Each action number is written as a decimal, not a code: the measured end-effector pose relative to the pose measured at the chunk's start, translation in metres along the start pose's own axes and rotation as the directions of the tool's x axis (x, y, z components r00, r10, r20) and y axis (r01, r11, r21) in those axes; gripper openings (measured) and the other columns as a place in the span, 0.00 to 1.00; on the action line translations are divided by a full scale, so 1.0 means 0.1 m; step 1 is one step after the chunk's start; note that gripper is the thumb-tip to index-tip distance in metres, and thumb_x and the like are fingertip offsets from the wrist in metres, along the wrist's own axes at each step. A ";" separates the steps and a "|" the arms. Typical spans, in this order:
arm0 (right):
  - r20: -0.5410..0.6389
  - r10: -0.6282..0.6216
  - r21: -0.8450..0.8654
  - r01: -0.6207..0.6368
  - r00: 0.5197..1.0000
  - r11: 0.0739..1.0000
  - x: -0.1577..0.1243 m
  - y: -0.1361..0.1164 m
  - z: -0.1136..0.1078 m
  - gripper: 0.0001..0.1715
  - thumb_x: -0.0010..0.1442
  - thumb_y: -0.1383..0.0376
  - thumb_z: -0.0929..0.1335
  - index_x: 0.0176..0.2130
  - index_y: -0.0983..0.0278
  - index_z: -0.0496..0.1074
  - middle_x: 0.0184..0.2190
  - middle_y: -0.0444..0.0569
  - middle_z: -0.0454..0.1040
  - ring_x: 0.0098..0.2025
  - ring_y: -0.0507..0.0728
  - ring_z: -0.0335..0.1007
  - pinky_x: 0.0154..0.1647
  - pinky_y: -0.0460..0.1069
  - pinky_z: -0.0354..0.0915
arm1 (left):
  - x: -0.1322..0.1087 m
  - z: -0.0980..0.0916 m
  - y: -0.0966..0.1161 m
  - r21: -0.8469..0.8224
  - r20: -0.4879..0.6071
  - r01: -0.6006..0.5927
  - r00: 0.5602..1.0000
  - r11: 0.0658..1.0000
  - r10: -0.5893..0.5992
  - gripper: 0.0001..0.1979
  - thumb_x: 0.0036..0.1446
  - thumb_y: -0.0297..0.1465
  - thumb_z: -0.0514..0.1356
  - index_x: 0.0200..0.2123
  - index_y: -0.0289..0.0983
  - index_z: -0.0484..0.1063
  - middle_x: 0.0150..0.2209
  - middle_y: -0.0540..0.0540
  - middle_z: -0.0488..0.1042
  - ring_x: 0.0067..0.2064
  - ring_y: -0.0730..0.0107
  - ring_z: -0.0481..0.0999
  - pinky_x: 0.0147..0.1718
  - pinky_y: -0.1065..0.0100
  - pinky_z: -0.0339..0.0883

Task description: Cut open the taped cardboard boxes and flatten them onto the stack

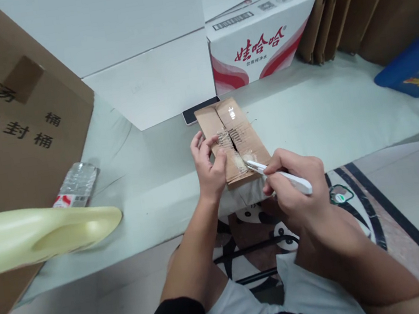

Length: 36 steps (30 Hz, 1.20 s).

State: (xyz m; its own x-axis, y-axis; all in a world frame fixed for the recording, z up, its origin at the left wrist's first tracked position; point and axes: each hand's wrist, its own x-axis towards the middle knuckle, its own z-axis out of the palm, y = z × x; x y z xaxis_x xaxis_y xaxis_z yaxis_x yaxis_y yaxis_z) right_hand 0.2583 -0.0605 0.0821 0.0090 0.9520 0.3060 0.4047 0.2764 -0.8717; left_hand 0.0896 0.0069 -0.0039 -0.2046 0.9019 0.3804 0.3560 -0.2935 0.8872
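A small brown cardboard box (224, 123) lies on the pale tabletop (324, 115), its taped centre seam partly split. My left hand (208, 166) grips the box's left flap, fingers curled over the edge near the torn tape. My right hand (294, 186) is closed round a white utility knife (294, 180), whose tip rests on the box's near right corner by the seam.
A dark phone (197, 113) lies just behind the box. Behind it stand a large white box (152, 82) and a red-and-white carton (258, 35). A big brown carton (9, 117), a plastic bottle (75, 186) and a cream jug handle (45, 234) are at left; a blue tray (415, 68) at right.
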 end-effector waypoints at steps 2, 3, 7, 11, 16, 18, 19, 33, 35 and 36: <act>0.019 0.073 0.078 -0.074 0.997 0.994 0.02 0.03 0.01 0.07 0.51 0.71 0.63 0.24 0.61 0.65 0.14 0.39 0.69 0.16 0.50 0.63 0.19 0.45 0.58 | 0.00 0.00 0.01 0.013 -0.006 0.003 1.000 1.000 -0.003 0.13 0.62 0.35 0.60 0.49 0.40 0.74 0.64 0.39 0.61 0.69 0.50 0.59 0.65 0.50 0.61; 0.032 0.112 0.114 -0.115 0.993 0.987 0.03 0.04 0.00 0.06 0.51 0.71 0.63 0.25 0.61 0.65 0.14 0.39 0.69 0.16 0.50 0.65 0.19 0.45 0.59 | 0.01 0.00 0.02 0.019 -0.009 0.003 1.000 1.000 -0.003 0.13 0.61 0.35 0.60 0.49 0.40 0.74 0.64 0.39 0.61 0.69 0.50 0.59 0.64 0.51 0.62; 0.109 0.193 0.235 -0.214 0.975 0.948 0.06 0.08 -0.02 0.04 0.52 0.69 0.64 0.27 0.61 0.65 0.15 0.39 0.69 0.17 0.52 0.67 0.19 0.45 0.61 | 0.01 0.00 0.03 0.021 -0.016 0.002 1.000 1.000 -0.002 0.13 0.61 0.34 0.60 0.49 0.40 0.75 0.62 0.39 0.62 0.69 0.51 0.59 0.65 0.51 0.61; 0.040 0.042 0.157 -0.048 0.998 0.986 0.16 0.24 -0.02 0.07 0.56 0.62 0.70 0.30 0.61 0.68 0.17 0.38 0.65 0.18 0.49 0.61 0.21 0.46 0.60 | 0.01 -0.02 0.03 0.003 -0.012 -0.006 1.000 1.000 0.006 0.13 0.61 0.36 0.61 0.48 0.40 0.75 0.62 0.39 0.63 0.69 0.50 0.59 0.67 0.49 0.56; 0.002 -0.284 -0.167 0.281 0.959 0.945 0.31 0.49 0.03 0.08 0.60 0.59 0.70 0.36 0.60 0.78 0.33 0.49 0.75 0.36 0.56 0.73 0.40 0.53 0.69 | 0.01 -0.02 0.01 0.006 -0.016 -0.008 1.000 1.000 0.008 0.14 0.62 0.40 0.61 0.48 0.41 0.75 0.61 0.39 0.63 0.69 0.50 0.59 0.67 0.48 0.56; 0.061 -0.370 -0.157 0.375 0.927 0.914 0.32 0.53 0.04 0.09 0.63 0.60 0.68 0.35 0.60 0.78 0.36 0.49 0.79 0.40 0.57 0.75 0.49 0.57 0.68 | 0.01 -0.02 0.01 0.008 -0.018 -0.014 1.000 1.000 0.014 0.14 0.62 0.40 0.61 0.48 0.41 0.76 0.61 0.39 0.63 0.68 0.51 0.60 0.67 0.49 0.56; 0.074 -0.390 -0.142 0.397 0.918 0.907 0.32 0.54 0.05 0.10 0.64 0.61 0.67 0.34 0.59 0.78 0.35 0.48 0.80 0.41 0.58 0.76 0.53 0.57 0.67 | 0.01 -0.02 0.02 0.009 -0.019 -0.017 1.000 1.000 0.017 0.14 0.61 0.40 0.61 0.47 0.41 0.76 0.61 0.39 0.63 0.68 0.51 0.60 0.67 0.49 0.57; 0.009 -0.295 -0.236 0.289 0.956 0.928 0.21 0.40 0.02 0.14 0.60 0.66 0.65 0.28 0.59 0.79 0.28 0.46 0.81 0.38 0.58 0.77 0.46 0.56 0.66 | 0.00 0.02 0.01 -0.005 -0.022 0.005 1.000 1.000 -0.005 0.14 0.61 0.37 0.59 0.48 0.41 0.74 0.62 0.40 0.62 0.68 0.51 0.60 0.64 0.53 0.62; 0.028 -0.283 -0.235 0.282 0.959 0.930 0.22 0.40 0.03 0.15 0.61 0.66 0.64 0.28 0.60 0.78 0.28 0.46 0.81 0.38 0.58 0.77 0.44 0.55 0.65 | 0.00 0.02 0.01 0.008 -0.028 0.006 1.000 1.000 -0.006 0.14 0.61 0.37 0.59 0.48 0.40 0.73 0.61 0.39 0.62 0.68 0.51 0.60 0.65 0.51 0.61; 0.028 -0.282 -0.235 0.281 0.959 0.931 0.23 0.40 0.04 0.15 0.60 0.66 0.64 0.28 0.60 0.78 0.28 0.45 0.81 0.38 0.58 0.77 0.44 0.55 0.64 | 0.00 0.02 0.01 0.010 -0.028 0.005 1.000 1.000 -0.005 0.14 0.61 0.37 0.59 0.48 0.40 0.73 0.61 0.39 0.62 0.68 0.51 0.60 0.65 0.51 0.60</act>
State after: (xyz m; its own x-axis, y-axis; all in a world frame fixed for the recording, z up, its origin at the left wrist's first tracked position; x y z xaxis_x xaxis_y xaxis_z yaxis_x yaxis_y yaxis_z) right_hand 0.2710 -0.0273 0.0531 -0.1309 0.8384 0.5291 0.5939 0.4936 -0.6353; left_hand 0.0916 0.0073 -0.0036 -0.2322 0.8940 0.3832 0.3643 -0.2854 0.8865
